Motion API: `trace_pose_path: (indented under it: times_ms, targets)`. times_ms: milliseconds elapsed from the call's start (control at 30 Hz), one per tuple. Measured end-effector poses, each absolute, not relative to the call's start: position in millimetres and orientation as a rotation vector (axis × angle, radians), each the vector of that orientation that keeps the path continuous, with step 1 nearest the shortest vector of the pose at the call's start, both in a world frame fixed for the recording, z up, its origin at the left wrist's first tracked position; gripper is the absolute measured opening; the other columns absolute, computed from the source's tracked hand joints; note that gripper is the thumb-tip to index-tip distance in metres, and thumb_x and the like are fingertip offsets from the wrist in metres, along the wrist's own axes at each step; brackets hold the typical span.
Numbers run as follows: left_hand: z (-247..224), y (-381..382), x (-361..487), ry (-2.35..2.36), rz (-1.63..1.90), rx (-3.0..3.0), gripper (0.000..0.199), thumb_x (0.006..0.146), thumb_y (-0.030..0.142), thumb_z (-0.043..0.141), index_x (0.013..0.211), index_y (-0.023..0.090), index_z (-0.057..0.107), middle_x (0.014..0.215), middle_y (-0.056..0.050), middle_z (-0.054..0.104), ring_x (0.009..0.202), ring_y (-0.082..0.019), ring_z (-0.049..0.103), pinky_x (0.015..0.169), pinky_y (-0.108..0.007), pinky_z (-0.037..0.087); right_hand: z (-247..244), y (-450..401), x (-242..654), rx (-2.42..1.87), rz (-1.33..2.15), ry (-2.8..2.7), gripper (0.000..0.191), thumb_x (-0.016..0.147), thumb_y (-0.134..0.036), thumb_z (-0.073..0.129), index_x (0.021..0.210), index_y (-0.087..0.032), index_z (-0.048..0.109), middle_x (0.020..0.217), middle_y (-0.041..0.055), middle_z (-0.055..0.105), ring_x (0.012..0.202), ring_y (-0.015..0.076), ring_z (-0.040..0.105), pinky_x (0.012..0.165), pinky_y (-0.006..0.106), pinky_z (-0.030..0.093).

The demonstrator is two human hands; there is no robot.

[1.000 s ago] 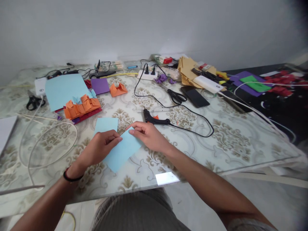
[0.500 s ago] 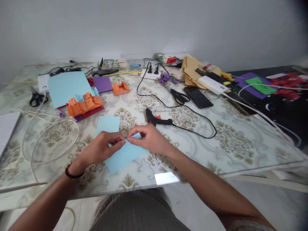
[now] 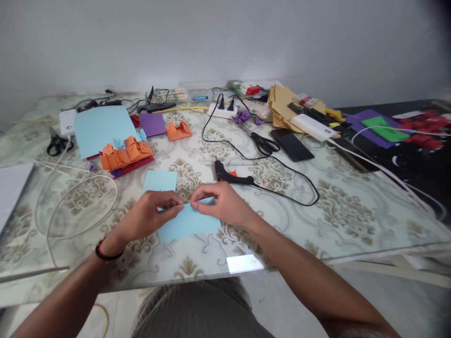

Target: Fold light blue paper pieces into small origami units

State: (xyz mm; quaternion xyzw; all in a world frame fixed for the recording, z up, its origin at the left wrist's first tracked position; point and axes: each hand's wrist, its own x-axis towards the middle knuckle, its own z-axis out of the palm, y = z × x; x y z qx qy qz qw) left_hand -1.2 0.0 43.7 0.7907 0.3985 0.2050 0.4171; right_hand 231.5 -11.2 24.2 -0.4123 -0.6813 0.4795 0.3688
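A light blue sheet of paper [image 3: 188,221] lies before me near the table's front edge, its far edge pinched in both hands. My left hand [image 3: 155,211] grips that edge on the left between thumb and fingers. Close beside it, my right hand [image 3: 223,206] pinches the same edge, with a small gap between the two sets of fingertips. Just beyond my left hand rests a second light blue paper [image 3: 161,180], partly covered by that hand. A black glue gun [image 3: 232,174] lies past my right hand.
Folded orange paper pieces [image 3: 126,152] and a large blue sheet [image 3: 104,129] sit at the back left. Black scissors [image 3: 264,144], a phone [image 3: 292,144] and a power strip [image 3: 222,111] lie farther back. A white cable [image 3: 84,234] loops at the left.
The blue sheet has turned so its near edge runs more level. My right hand has shifted slightly right, widening the gap between my fingertips.
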Motion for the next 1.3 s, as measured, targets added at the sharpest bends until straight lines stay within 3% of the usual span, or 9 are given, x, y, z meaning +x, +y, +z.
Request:
trace_pose_path:
  times_ms: [167,500,900,1167,1300]
  targets:
    - [38.8,-0.7,3.0,1.045,0.605,1.88,0.012,0.092,0.027,0.067,0.093,0.017,0.074,0.087,-0.002,0.076,0.08,-0.014,0.068,0.076,-0.023,0.054,22.1,-13.0,227.3,-1.046,1.229,-1.743,0.005,0.085,-0.022,0.073,0.086,-0.018,0.075,0.084,0.002,0.078,0.081,0.0154,0.073,0.078,0.024,0.056]
    - [44.4,2.1,-2.2,0.979,0.537,1.744,0.009,0.089,0.023,0.068,0.086,0.018,0.074,0.081,0.0,0.074,0.076,-0.012,0.066,0.072,-0.022,0.051,24.1,-16.8,223.5,-1.044,1.247,-1.751,0.006,0.084,-0.022,0.072,0.082,-0.017,0.074,0.076,0.0007,0.073,0.069,0.0123,0.063,0.068,0.023,0.052]
    - [44.6,8.8,-14.2,0.993,0.548,1.592,0.009,0.08,0.017,0.068,0.074,0.015,0.061,0.063,0.005,0.059,0.054,-0.006,0.047,0.049,-0.017,0.034,28.8,-13.6,232.5,-1.045,1.281,-1.684,0.008,0.083,-0.025,0.073,0.081,-0.017,0.073,0.08,0.0017,0.075,0.075,0.0145,0.067,0.074,0.025,0.054]
    - [58.2,26.7,-35.9,1.062,0.593,1.667,0.012,0.085,0.023,0.067,0.078,0.016,0.06,0.058,0.0,0.068,0.048,-0.009,0.055,0.046,-0.018,0.042,29.4,-3.5,249.2,-1.089,1.203,-1.641,0.006,0.081,-0.024,0.073,0.08,-0.018,0.071,0.084,0.0025,0.076,0.086,0.0181,0.072,0.084,0.029,0.055]
    - [60.1,23.7,-30.4,1.104,0.73,1.821,0.014,0.09,0.03,0.066,0.089,0.016,0.07,0.066,0.0,0.07,0.057,-0.012,0.061,0.054,-0.021,0.048,29.0,-5.0,243.6,-1.107,1.228,-1.678,0.006,0.082,-0.023,0.072,0.081,-0.017,0.071,0.085,0.0031,0.076,0.085,0.0178,0.071,0.084,0.029,0.055]
